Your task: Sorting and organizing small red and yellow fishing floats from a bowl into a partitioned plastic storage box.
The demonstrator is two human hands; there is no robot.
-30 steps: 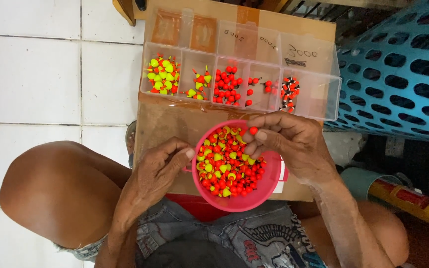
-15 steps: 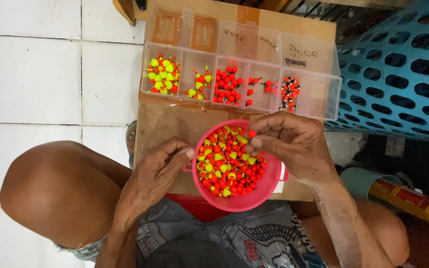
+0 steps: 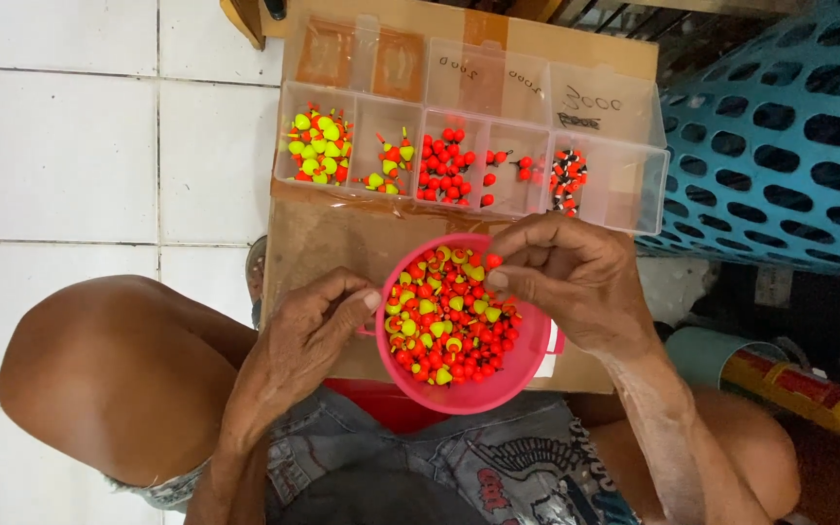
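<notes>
Pink bowl [image 3: 522, 374], red and yellow beads [image 3: 444, 326]

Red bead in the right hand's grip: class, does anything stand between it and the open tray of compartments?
Nothing visible does. The right hand pinches the red bead over the pink bowl's far rim; only bare cardboard lies before the compartment tray, its lid open.

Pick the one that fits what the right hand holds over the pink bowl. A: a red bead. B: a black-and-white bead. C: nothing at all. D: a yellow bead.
A: the right hand pinches a single red bead at its fingertips, just above the pink bowl of mixed red and yellow beads.
</notes>
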